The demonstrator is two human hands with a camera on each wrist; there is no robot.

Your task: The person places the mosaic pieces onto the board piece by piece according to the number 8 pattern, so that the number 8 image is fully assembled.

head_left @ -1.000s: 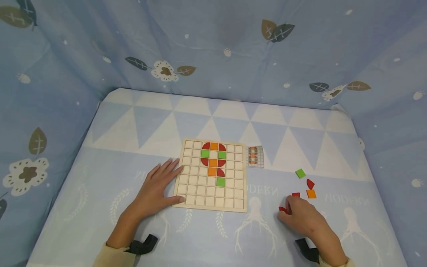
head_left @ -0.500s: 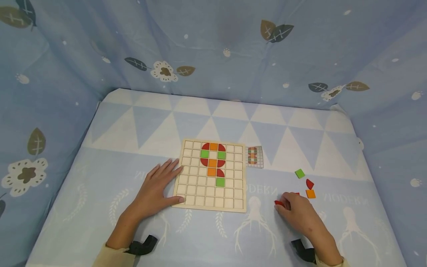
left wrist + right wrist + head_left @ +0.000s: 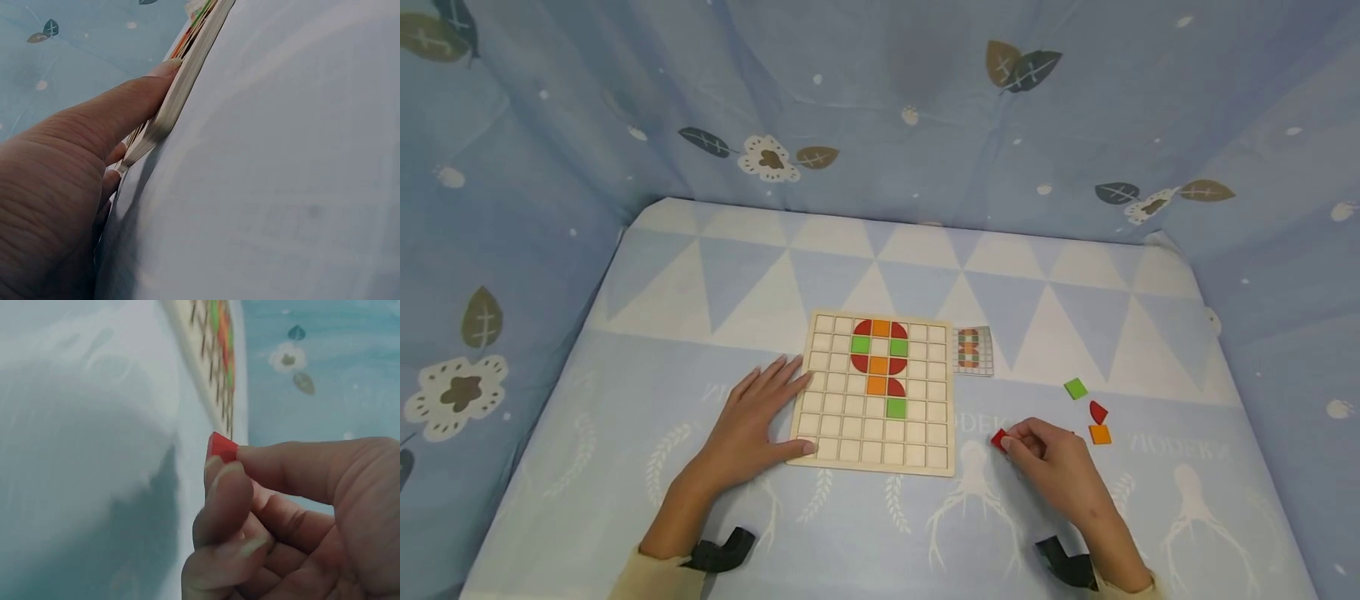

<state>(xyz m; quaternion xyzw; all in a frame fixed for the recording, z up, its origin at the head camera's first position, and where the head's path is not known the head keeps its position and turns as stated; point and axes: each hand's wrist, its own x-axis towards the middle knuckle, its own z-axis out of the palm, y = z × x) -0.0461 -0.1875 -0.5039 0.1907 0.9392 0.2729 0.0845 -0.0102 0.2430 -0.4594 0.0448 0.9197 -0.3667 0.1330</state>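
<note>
A wooden grid board (image 3: 872, 452) lies on the table, with red, orange and green tiles set in its upper middle cells. My left hand (image 3: 748, 429) rests at its left edge, fingers spread, the thumb over the lower left corner. In the left wrist view that thumb (image 3: 134, 103) lies along the board's rim. To the right of the board, my right hand (image 3: 1056, 467) pinches a red tile (image 3: 998, 440) between thumb and fingertips. The right wrist view shows this red tile (image 3: 222, 447) sticking out past the fingers, part of it hidden.
A small printed pattern card (image 3: 973, 352) lies against the board's right edge. Loose tiles lie beyond the right hand: a green square (image 3: 1076, 388), a red rounded one (image 3: 1098, 412) and an orange square (image 3: 1100, 434). Patterned blue cloth (image 3: 880, 108) hangs around the table.
My right hand has moved left toward the board with the red tile. Another red tile that lay beside that hand no longer shows. The left hand and board have stayed put.
</note>
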